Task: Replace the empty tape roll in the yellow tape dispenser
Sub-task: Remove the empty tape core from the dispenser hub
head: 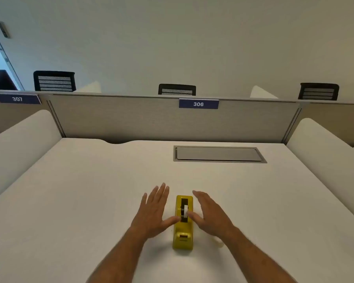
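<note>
Framing the yellow tape dispenser point(183, 223) with both hands, I am looking down at it standing on the white worktop point(80, 190), a little below the middle of my view. It is lying lengthwise, its cutter end pointing toward six o'clock, nearest me, and its wheel end toward twelve. In the slot on top a dark hub with a pale roll point(185, 211) is sitting; I cannot tell how much tape is on it.

My left hand point(152, 211) is hovering at nine o'clock of the dispenser, fingers spread and straight, gripping nothing, the thumb reaching in to the dispenser's side near the hub. My right hand point(211, 213) is hovering at three o'clock, likewise flat and unclenched, its thumb stretching toward the roll from the other side. Whether either thumb is actually touching is unclear.

Something small and pale point(219, 242) is peeking out under my right wrist at about four o'clock of the dispenser; I cannot make out what it is.

Toward twelve o'clock, a grey cable hatch point(219, 153) is sitting flush in the worktop, and beyond it a grey partition point(131, 119) is carrying a blue plate numbered 306 point(198, 103).
</note>
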`<state>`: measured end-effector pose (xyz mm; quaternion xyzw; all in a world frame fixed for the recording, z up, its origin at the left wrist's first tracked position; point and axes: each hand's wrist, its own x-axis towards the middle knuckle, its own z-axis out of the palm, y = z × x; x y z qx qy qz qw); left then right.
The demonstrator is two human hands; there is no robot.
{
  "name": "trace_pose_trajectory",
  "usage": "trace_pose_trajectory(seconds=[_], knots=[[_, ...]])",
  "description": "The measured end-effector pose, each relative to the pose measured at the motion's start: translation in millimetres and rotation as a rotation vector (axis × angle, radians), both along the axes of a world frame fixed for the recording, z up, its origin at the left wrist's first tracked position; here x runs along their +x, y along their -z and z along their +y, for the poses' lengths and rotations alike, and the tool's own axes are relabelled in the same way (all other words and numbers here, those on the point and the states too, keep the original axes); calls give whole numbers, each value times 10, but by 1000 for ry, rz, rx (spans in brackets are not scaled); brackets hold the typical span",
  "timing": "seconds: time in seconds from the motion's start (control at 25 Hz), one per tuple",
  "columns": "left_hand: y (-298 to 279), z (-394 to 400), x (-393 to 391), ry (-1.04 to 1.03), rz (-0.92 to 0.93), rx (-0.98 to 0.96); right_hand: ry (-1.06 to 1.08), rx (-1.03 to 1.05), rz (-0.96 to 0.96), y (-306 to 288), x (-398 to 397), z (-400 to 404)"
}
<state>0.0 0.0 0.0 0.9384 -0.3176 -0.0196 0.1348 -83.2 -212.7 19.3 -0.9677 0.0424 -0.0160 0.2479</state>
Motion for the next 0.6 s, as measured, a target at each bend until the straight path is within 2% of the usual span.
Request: trace_pose_trajectory(seconds=[0.32, 0.6], knots=[[67, -186, -88, 65, 164, 10, -69, -112, 57, -28, 87, 59], [57, -279, -69, 59, 210, 7, -41, -118, 93, -63, 212, 74]])
